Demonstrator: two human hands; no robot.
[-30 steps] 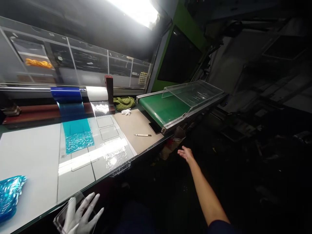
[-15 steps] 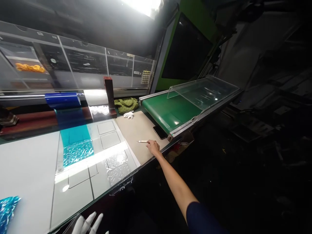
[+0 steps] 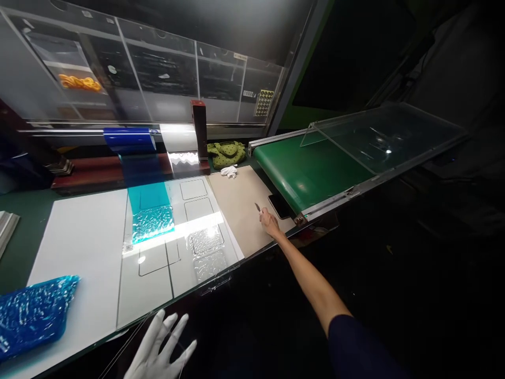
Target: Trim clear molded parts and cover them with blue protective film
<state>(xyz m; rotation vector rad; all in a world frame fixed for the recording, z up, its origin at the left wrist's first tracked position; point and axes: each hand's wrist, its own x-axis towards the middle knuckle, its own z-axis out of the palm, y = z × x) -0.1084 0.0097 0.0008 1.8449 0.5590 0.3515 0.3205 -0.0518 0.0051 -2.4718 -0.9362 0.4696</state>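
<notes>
My right hand (image 3: 270,223), bare, is closed around a craft knife (image 3: 258,207). Its thin blade points up and away, just over the tan board (image 3: 236,197). A dark phone (image 3: 279,206) lies beside that hand, by the conveyor's end. Below the table edge is my left hand (image 3: 161,350) in a white glove, its fingers spaced along a thin clear pane (image 3: 125,345) seen nearly edge-on; much of the pane is hard to make out. On the worktop, a strip of blue film (image 3: 148,196) and clear film (image 3: 209,239) lie over outlined rectangles.
A green conveyor belt (image 3: 307,171) under a clear cover (image 3: 394,131) runs off to the right. Film rolls (image 3: 130,139) hang on a bar at the back. A green spotted pouch (image 3: 226,153), a white crumpled cloth (image 3: 229,171) and a blue film-wrapped bundle (image 3: 35,310) lie about.
The view has swung left and down. My right hand has taken up the craft knife from the board and turned its blade upward. More of my gloved left hand now shows.
</notes>
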